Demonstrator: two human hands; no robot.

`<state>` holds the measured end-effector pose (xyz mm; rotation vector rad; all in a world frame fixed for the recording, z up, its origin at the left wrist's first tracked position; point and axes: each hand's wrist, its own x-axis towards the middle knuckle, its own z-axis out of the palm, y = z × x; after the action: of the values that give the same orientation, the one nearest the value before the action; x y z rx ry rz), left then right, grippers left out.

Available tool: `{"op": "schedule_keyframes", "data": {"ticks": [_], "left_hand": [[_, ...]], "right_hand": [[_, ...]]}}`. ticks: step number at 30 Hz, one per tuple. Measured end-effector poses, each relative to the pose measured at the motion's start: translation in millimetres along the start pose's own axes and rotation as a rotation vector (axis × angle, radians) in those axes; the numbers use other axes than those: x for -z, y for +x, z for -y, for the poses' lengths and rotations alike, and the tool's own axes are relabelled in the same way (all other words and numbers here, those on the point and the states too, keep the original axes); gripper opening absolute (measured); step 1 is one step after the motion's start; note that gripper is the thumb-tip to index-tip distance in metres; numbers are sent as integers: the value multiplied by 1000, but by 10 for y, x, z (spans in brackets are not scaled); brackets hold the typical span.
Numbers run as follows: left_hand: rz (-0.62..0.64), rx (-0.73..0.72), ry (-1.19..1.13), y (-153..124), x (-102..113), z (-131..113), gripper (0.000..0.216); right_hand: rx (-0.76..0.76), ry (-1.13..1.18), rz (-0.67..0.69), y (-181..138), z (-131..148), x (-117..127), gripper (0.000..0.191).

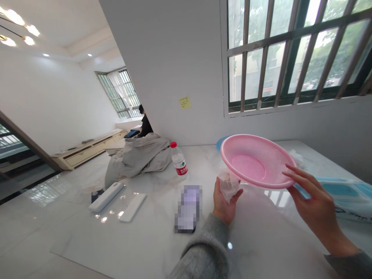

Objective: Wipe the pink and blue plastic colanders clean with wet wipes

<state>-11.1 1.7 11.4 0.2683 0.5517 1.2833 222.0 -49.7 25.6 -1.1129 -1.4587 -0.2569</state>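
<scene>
A round pink plastic basket (248,167) with a perforated wall is held tilted above the white table. My right hand (315,205) grips its right rim, fingers on the inside and thumb underneath. Below the basket's left side, my left hand (225,203) is closed around a crumpled white tissue (229,186). The tissue is close under the rim; whether it touches the basket I cannot tell. Behind the basket, part of a blue round object (221,144) shows.
A phone (188,209) lies left of my left arm, with a red-capped bottle (179,159) behind it. Grey cloth (139,155), a white elongated box (107,197) and a flat white piece (133,207) are farther left. Blue packaging (345,193) lies right. A person (145,124) is in the background.
</scene>
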Motion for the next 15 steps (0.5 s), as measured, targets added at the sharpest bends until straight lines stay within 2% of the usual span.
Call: {"op": "schedule_keyframes", "data": {"ticks": [7, 15], "left_hand": [[55, 100, 31, -53, -35, 24, 45], [81, 167, 53, -35, -8, 65, 50]], "right_hand": [[6, -23, -2, -20, 31, -27, 28], [9, 21, 55, -56, 48, -49, 25]]}}
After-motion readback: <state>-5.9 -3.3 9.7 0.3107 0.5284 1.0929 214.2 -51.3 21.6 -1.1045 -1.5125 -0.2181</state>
